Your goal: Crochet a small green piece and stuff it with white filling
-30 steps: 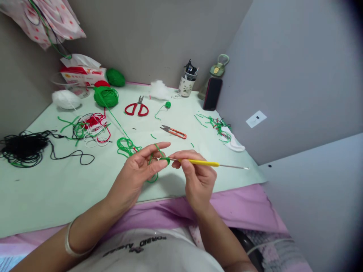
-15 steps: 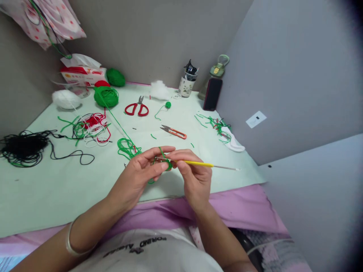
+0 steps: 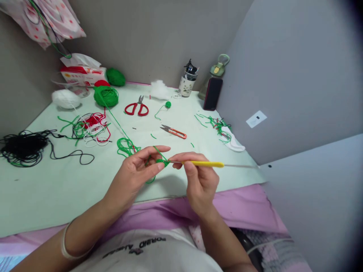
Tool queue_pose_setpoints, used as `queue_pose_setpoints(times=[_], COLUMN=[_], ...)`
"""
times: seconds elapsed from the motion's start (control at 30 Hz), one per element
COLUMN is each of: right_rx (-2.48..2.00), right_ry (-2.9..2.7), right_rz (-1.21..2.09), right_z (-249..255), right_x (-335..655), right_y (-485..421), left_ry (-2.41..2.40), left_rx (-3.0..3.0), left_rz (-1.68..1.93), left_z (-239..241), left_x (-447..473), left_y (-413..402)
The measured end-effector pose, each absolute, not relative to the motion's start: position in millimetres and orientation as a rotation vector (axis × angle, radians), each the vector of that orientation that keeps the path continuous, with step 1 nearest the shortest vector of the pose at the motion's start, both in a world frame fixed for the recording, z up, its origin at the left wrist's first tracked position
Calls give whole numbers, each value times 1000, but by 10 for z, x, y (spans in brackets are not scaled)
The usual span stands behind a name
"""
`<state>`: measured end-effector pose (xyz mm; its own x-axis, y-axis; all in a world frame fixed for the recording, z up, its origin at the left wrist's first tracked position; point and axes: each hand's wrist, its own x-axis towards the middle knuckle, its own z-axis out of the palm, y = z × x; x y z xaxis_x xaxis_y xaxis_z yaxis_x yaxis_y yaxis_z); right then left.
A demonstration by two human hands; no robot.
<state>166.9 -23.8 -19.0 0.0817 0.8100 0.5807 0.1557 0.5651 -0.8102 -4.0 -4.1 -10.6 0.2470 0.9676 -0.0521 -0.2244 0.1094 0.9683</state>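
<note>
Between thumb and fingers, my left hand (image 3: 138, 172) pinches a small green crochet piece (image 3: 162, 163), and a green strand runs over its raised index finger. My right hand (image 3: 202, 181) grips a crochet hook (image 3: 207, 164) by its yellow handle, the metal shaft pointing left. The hook's tip meets the crochet piece at its right edge; the exact loop is too small to make out. Loose green yarn (image 3: 126, 146) lies coiled behind my left hand, and its strand leads back to a green yarn ball (image 3: 106, 96).
Thread snips (image 3: 174, 131) and red-handled scissors (image 3: 137, 108) lie beyond my hands. A small green crocheted ball (image 3: 168, 105) and white stuffing (image 3: 159, 90) sit farther back. Black yarn (image 3: 25, 147) spreads at left. A phone (image 3: 213, 94) leans against a bottle (image 3: 219, 70) at back right.
My right hand has moved right with the hook, drawing its tip back to the crochet piece's right edge. My left hand has shifted slightly left, still pinching the piece.
</note>
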Motion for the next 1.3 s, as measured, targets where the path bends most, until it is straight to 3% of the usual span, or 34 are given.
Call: queue_pose_setpoints(times=[0.23, 0.33, 0.53, 0.67, 0.87, 1.1, 1.3], right_rx=[-878, -872, -794, -842, -833, -856, -864], right_ry=[-1855, -1679, -1313, -1417, -1727, -1326, -1241], right_rz=[-99, 75, 674, 571, 28, 666, 807], right_z=[-297, -301, -223, -269, -387, -213, -265], right_x=[1649, 1644, 1618, 1595, 1629, 1636, 1637], right_y=[-272, -247, -150, -154, -175, -149, -98], left_ry=[842, 724, 724, 828, 750, 741, 852], left_rx=[878, 645, 665, 781, 604, 651, 906], left_rz=[1082, 938, 993, 1054, 975, 1013, 1017], left_z=[-79, -66, -40, -39, -38, -57, -80], left_x=[30, 16, 9, 62, 52, 15, 1], left_y=[-57, -1, -8, -56, -4, 34, -14])
